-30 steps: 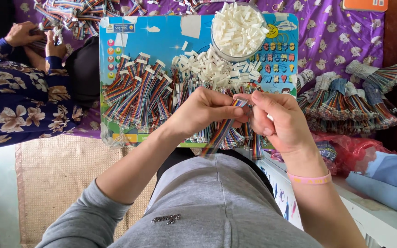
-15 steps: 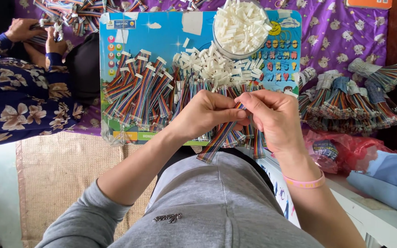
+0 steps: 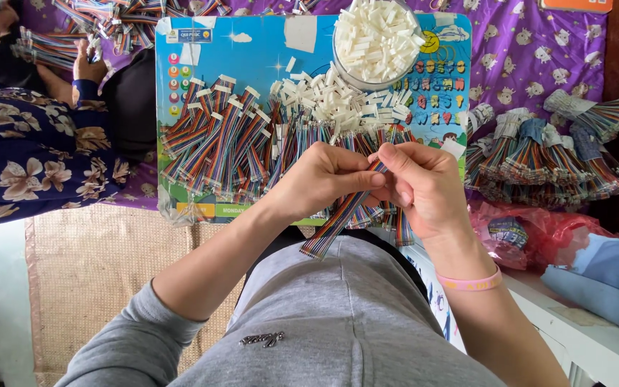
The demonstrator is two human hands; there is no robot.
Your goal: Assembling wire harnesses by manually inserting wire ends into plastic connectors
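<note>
Pinching the upper end of a rainbow ribbon cable (image 3: 338, 215), the left hand (image 3: 320, 179) and right hand (image 3: 424, 188) meet fingertip to fingertip just above the lap, fingers pressed together on the strip, whose free end trails toward 7 o'clock over the grey shirt. The step in hand looks like seating a small white connector on the cable's end, though the fingers hide that end, so I cannot tell whether one is fitted; the next move calls for a steady, squared push. Beyond the hands, at 12 o'clock, lies a blue picture board (image 3: 252, 54) heaped with cable pieces (image 3: 216, 143) and loose white connectors (image 3: 331, 104). Farther on sits a bowl of connectors (image 3: 377, 39). Bundled cables (image 3: 546, 154) lie at 2 o'clock.
</note>
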